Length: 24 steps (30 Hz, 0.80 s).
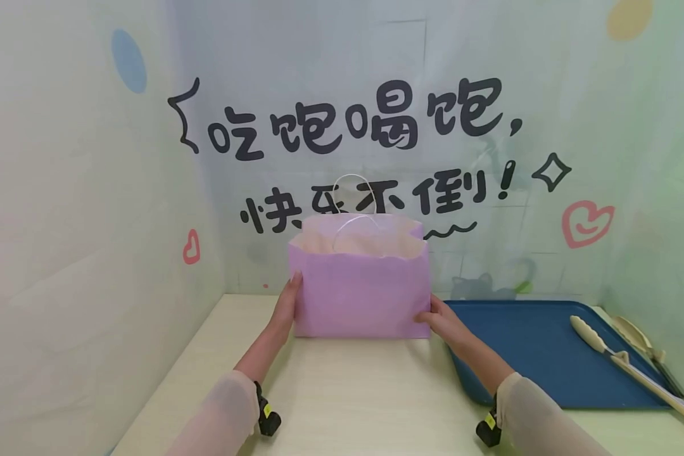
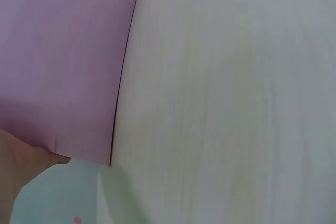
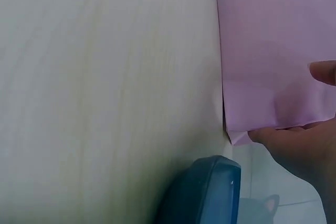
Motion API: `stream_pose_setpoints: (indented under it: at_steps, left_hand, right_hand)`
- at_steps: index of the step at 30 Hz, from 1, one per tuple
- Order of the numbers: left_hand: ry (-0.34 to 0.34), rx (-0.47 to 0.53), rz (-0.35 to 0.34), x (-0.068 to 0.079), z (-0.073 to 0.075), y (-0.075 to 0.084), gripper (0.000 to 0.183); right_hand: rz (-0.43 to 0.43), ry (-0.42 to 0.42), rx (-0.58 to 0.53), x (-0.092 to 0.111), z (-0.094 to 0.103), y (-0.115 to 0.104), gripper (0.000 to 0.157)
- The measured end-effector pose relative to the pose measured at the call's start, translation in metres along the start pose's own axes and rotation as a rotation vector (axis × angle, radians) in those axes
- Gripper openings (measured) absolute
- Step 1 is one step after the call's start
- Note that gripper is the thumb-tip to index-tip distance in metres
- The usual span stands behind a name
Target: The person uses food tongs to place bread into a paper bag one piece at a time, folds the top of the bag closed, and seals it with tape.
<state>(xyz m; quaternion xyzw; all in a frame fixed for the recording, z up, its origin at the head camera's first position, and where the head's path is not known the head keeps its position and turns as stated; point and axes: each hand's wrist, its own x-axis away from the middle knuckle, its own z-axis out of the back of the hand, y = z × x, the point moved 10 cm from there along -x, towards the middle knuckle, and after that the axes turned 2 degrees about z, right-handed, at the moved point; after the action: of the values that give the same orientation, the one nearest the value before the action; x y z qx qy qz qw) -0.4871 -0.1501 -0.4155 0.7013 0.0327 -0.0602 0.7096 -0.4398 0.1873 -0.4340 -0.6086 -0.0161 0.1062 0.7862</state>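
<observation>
A lilac paper bag (image 1: 361, 297) stands upright on the table, its top open and its lighter inside showing. Two thin white handles (image 1: 354, 175) rise from the rim. The left hand (image 1: 285, 307) holds the bag's left side, fingertips high along the edge; part of this hand is hidden by the bag in the left wrist view. At the lower right corner the right hand (image 1: 446, 320) grips the bag, thumb over the front and fingers against the side. The right wrist view shows this thumb (image 3: 324, 72) on the lilac front.
A blue tray (image 1: 519, 354) lies to the right, close beside the right forearm. Tongs (image 1: 633, 367) and a spoon-like utensil (image 1: 638, 339) rest across its right edge. Behind the pale wooden table (image 1: 370, 392) hangs a printed backdrop (image 1: 319, 57), with curtain-like walls at both sides.
</observation>
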Motion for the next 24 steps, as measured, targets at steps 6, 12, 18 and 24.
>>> stream_pose_setpoints:
  at_steps: [6, 12, 18, 24]
  left_hand:
    - [0.011, -0.005, -0.001, -0.016, 0.003, 0.002, 0.092]
    - [0.046, -0.028, 0.02, -0.024, 0.008, 0.0, 0.097]
    - [0.045, -0.059, 0.014, -0.02, 0.011, -0.007, 0.099]
    - [-0.01, -0.385, -0.089, 0.004, 0.009, -0.004, 0.1]
  right_hand:
    - [-0.007, 0.05, 0.031, -0.016, 0.001, 0.001, 0.081]
    - [-0.012, 0.059, 0.013, -0.026, -0.001, 0.002, 0.08]
    - [-0.019, 0.05, 0.002, -0.023, 0.0, 0.007, 0.079]
    - [0.023, 0.059, 0.148, 0.0, 0.024, 0.005, 0.075]
